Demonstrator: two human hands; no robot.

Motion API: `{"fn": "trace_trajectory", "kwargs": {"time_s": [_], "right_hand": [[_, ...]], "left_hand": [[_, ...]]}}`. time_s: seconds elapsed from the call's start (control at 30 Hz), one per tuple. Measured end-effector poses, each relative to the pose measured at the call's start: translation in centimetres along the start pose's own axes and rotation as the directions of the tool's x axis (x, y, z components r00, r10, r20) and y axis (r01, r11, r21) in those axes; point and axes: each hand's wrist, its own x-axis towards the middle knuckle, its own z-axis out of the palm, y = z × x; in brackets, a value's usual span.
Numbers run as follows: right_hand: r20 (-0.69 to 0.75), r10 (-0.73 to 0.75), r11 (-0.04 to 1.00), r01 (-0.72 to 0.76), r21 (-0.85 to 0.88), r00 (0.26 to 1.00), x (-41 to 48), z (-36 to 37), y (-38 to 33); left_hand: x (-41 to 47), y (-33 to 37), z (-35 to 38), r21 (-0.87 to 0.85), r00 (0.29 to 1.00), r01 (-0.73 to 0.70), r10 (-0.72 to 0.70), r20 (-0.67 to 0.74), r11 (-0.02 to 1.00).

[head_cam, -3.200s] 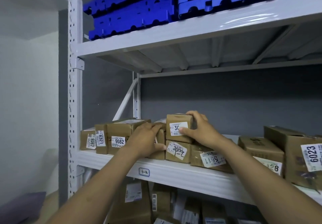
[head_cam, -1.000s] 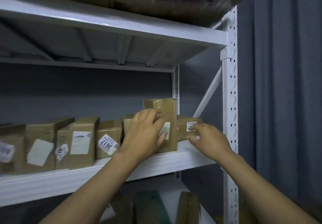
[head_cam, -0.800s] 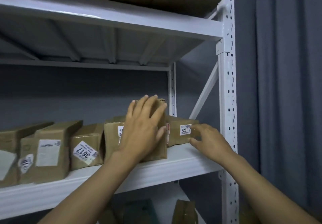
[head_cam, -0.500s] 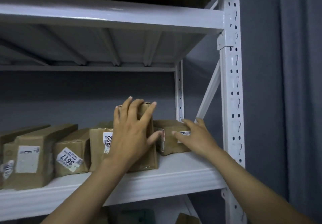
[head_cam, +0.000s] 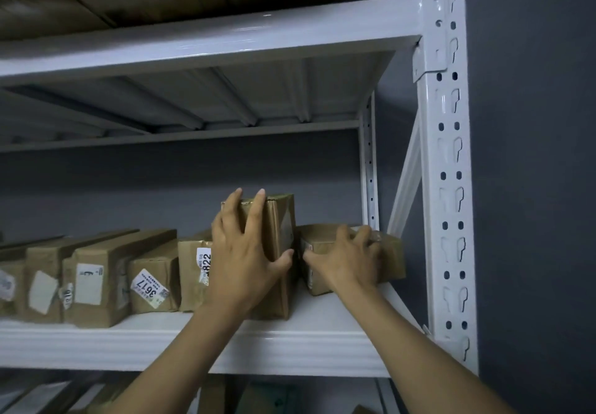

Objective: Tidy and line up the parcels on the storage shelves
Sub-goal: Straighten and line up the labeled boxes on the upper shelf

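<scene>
Left hand (head_cam: 245, 262) splayed on tall parcel (head_cam: 281, 220), right hand (head_cam: 348, 259) gripping low parcel (head_cam: 392, 254)

Both my hands reach up, side by side.
My left hand (head_cam: 245, 262) lies flat on the tall parcel (head_cam: 281, 220), fingers straight and spread, thumb out; my right hand (head_cam: 346, 257) grips the low parcel (head_cam: 392, 252), fingers curled over its top.
</scene>
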Motion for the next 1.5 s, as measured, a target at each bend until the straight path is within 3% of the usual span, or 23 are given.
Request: {"fn": "trace_trajectory", "kwargs": {"time_s": [0.2, 0.4, 0.53, 0.6, 0.7, 0.8, 0.9, 0.97, 1.03, 1.13, 1.2, 1.33, 1.5], "right_hand": [[-0.160, -0.012, 0.991, 0.033, 0.132, 0.987, -1.1, -1.3, 1.1], [-0.188, 0.122, 0.926, -0.043, 0.376, 0.975, -2.4, -3.5, 2.0], [-0.102, 0.271, 0.725, -0.134, 0.675, 0.957, -3.2, -4.9, 2.6], [-0.034, 0.267, 0.586, -0.134, 0.799, 0.963, -3.8, -5.3, 3.0], [0.131, 0.226, 0.397, -0.214, 0.892, 0.965, -4.8, -5.3, 3.1], [0.384, 0.162, 0.291, -0.416, 0.862, 0.909, -5.6, -6.1, 3.2], [0.508, 0.110, 0.364, -0.511, 0.779, 0.854, -5.9, -7.2, 4.1], [0.524, 0.096, 0.501, -0.496, 0.710, 0.846, -6.0, -7.5, 5.0], [0.520, 0.082, 0.683, -0.428, 0.592, 0.850, -6.2, -7.7, 5.5], [0.408, -0.017, 0.834, -0.213, 0.510, 0.913, -6.6, -7.5, 6.4], [0.297, -0.080, 0.871, -0.078, 0.485, 0.951, -7.2, -7.5, 6.7], [0.140, -0.209, 0.855, 0.112, 0.507, 0.968, -8.1, -7.1, 7.3], [0.017, -0.311, 0.858, 0.273, 0.435, 0.950, -8.5, -6.8, 7.1]], "left_hand": [[0.0, 0.2, -0.8, -0.005, 1.000, 0.023, -0.023, -0.011, 1.000], [0.1, 0.5, -1.2, 0.010, 0.999, 0.035, -0.035, 0.036, 0.999], [-0.1, 0.5, -1.1, 0.152, 0.997, -0.040, 0.030, 0.071, 0.988], [-0.3, 0.8, -1.3, 0.211, 0.988, -0.139, 0.121, 0.096, 0.968], [-1.0, 1.2, -1.2, 0.227, 0.931, -0.351, 0.313, 0.189, 0.908], [-1.7, 1.5, -1.3, 0.212, 0.895, -0.407, 0.343, 0.284, 0.888], [-1.9, 1.7, -1.6, 0.201, 0.895, -0.397, 0.329, 0.302, 0.895], [-2.0, 2.0, -1.7, 0.202, 0.896, -0.394, 0.325, 0.303, 0.897], [-2.3, 2.4, -1.6, 0.199, 0.886, -0.410, 0.337, 0.318, 0.890], [-3.0, 3.2, -1.8, 0.078, 0.880, -0.313, 0.258, 0.398, 0.947], [-3.7, 3.7, -2.1, -0.052, 0.871, -0.187, 0.190, 0.454, 0.981], [-5.3, 4.5, -2.5, -0.251, 0.917, -0.122, 0.206, 0.343, 0.960], [-6.6, 5.8, -2.7, -0.339, 0.934, -0.018, 0.137, 0.331, 0.941]]}}
